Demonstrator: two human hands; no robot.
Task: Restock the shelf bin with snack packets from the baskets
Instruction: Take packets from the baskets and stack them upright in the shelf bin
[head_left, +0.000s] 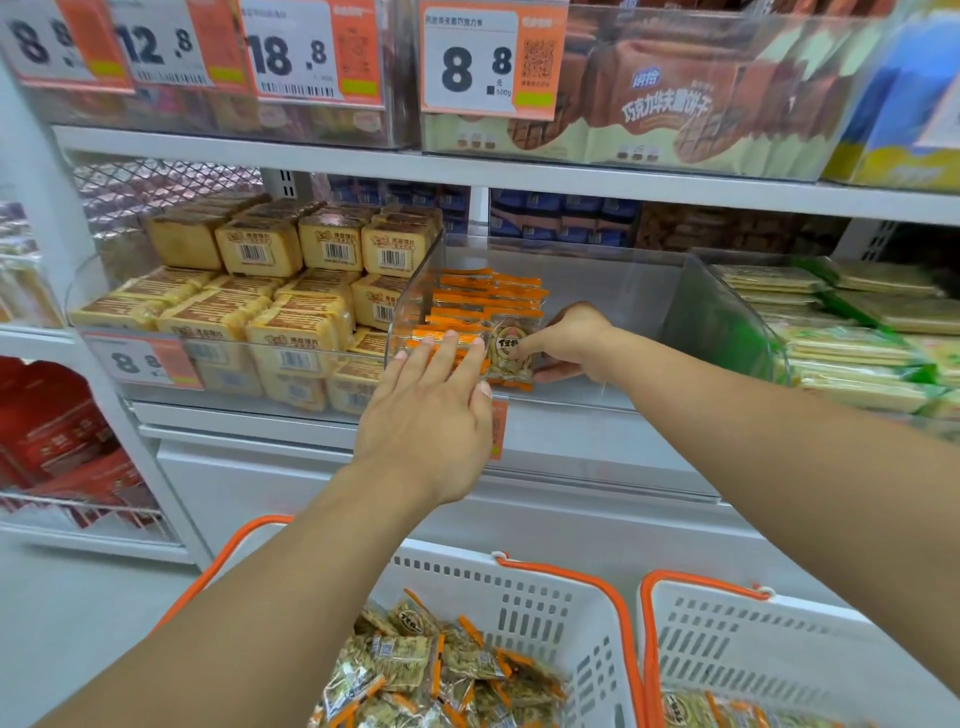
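Mid-frame, the bin (597, 291) looks barely a quarter filled; left hand (431, 405) flat on packets (488, 296), right hand (571, 340) pinching one packet (511, 353); baskets (545, 613) remain stocked.

clear glossy plastic shelf bin (670, 312); shiny crinkly film snack packets (511, 353); white perforated matt plastic basket (571, 613), smooth orange handle (597, 579); paper price tag (467, 62).
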